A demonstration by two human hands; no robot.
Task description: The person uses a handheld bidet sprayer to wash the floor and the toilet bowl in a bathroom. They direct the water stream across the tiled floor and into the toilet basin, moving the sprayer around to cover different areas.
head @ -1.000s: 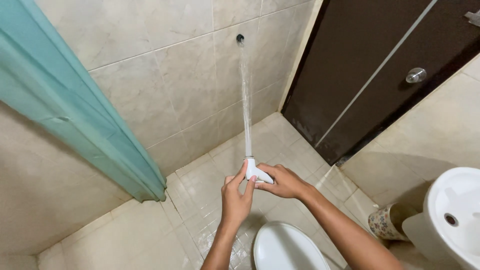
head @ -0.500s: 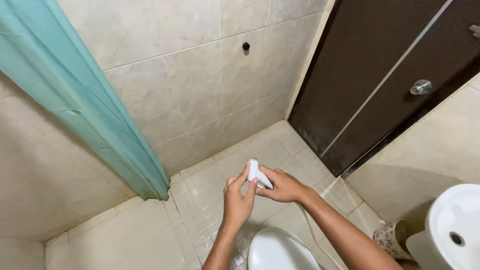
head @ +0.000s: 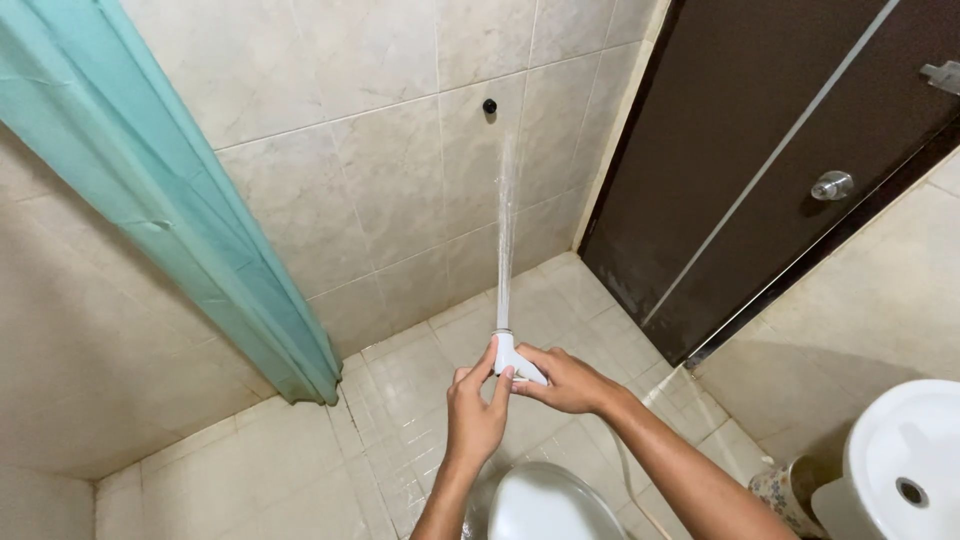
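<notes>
1. A teal shower curtain [head: 170, 215] is seen hanging at the left.
2. A white spray nozzle [head: 512, 358] is clamped in both grips, left hand [head: 474, 418] and right hand [head: 568, 382], above the toilet [head: 552, 508].
3. Its jet is best kept aimed steadily at the tiled wall [head: 400, 150].

Small white glossy plastic spray nozzle [head: 512, 358]; glazed beige wall tiles [head: 380, 130], wet shine on floor; matt teal cloth curtain [head: 170, 210]; dark matt door [head: 760, 140], polished metal knob [head: 832, 185].
</notes>
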